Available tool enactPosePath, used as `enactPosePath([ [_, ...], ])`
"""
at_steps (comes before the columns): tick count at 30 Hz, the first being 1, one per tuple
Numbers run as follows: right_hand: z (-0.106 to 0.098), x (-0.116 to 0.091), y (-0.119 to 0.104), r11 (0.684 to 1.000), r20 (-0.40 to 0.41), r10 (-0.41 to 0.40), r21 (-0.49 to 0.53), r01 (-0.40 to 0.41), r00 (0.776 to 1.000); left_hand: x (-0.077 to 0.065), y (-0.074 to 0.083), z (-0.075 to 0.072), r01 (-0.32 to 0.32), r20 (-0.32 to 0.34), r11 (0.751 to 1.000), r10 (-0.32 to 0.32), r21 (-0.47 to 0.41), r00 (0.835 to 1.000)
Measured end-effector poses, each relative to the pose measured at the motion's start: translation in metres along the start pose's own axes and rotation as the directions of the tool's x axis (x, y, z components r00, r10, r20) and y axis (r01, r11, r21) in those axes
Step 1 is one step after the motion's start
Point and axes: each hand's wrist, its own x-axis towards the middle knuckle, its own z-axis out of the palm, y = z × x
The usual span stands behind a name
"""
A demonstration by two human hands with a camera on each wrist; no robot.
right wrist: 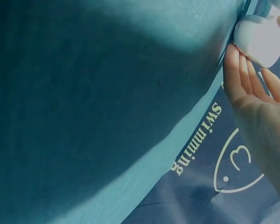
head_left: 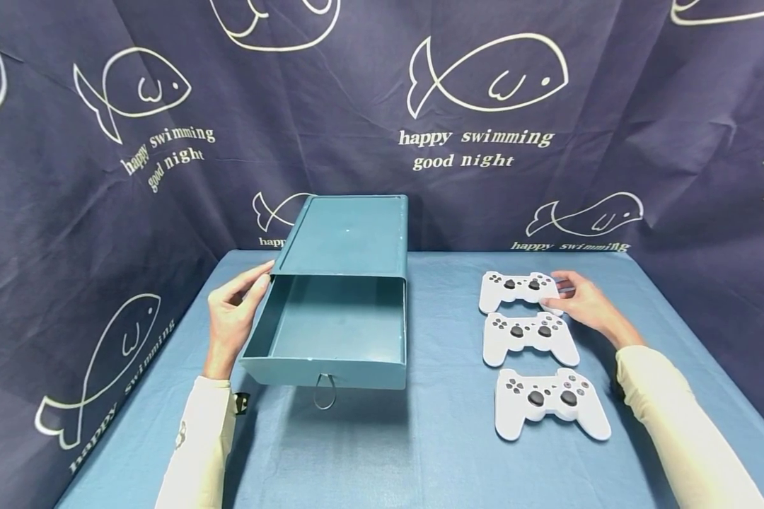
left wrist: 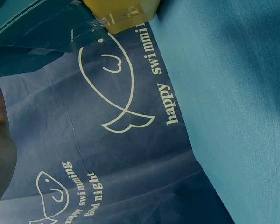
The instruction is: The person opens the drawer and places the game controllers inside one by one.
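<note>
A teal box (head_left: 350, 233) has its drawer (head_left: 323, 373) pulled out toward me, with a bare floor and a metal ring on the front. My left hand (head_left: 232, 314) touches the left side of the box near its front corner, thumb and fingers extended. On the right, three white game controllers lie in a column. My right hand (head_left: 588, 304) is at the farthest controller (head_left: 516, 291), pinching its right handle, thumb on top and fingers around the outer end. Nearer lie the middle controller (head_left: 530, 341) and the front controller (head_left: 550, 406).
A yellow block (left wrist: 126, 14) shows by the underside of the box in the left wrist view. Blue cloth (head_left: 356, 459) covers the table. A dark fish-print curtain (head_left: 356, 134) hangs behind and along both sides.
</note>
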Motion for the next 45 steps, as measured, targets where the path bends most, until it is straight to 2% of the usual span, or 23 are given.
enactPosePath([
  [9,0.0010,0.0048,0.0004,0.999,0.041,0.016,-0.050,-0.014,0.999,-0.0003,-0.0028,-0.0011,-0.004,-0.001,1.000,0.004,-0.001,1.000],
  [20,-0.0005,0.0071,-0.0006,0.998,0.081,0.000,-0.058,0.004,0.997,0.0005,-0.0013,-0.0010,-0.004,-0.001,1.000,0.004,0.010,1.000],
  [38,0.0013,0.0049,-0.0014,0.998,0.052,0.022,-0.052,-0.019,0.998,0.0000,0.0003,-0.0018,0.022,0.011,0.999,-0.023,0.048,1.000],
  [45,-0.0017,0.0020,-0.0025,0.993,0.018,0.039,-0.113,-0.037,0.999,-0.0004,0.0007,-0.0020,0.023,0.009,0.999,-0.024,0.044,1.000],
])
